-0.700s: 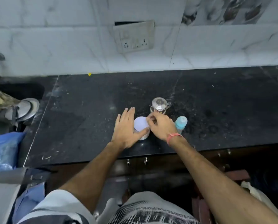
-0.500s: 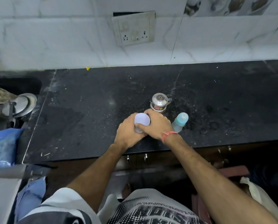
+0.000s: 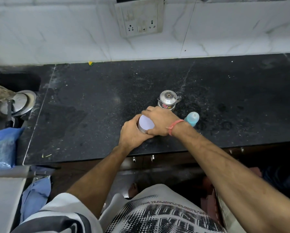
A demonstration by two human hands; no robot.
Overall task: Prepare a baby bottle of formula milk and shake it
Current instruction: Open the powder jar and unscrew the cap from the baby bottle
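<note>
Near the front edge of the black stone desk (image 3: 90,101), both hands meet on a small tin (image 3: 145,123) with a pale round lid. The left hand (image 3: 132,133) wraps its grip around the tin's left side, fingers curled against the wall of it. The right hand (image 3: 161,121) comes over from the right, its fingers arched across the far rim of the lid and its thumb at the near rim, so that grip is closed on the lid; a red thread band (image 3: 173,126) circles that wrist. Just to the right of the right wrist stands the baby bottle (image 3: 192,118), pale blue with a clear cap, partly hidden behind the wrist. Just beyond the hands sits a small steel kettle (image 3: 168,100) with its lid on. On the wall at the far side is a switch and socket plate (image 3: 140,17). At the far left lie a steel lid (image 3: 21,102) and a blue bag (image 3: 2,147).
</note>
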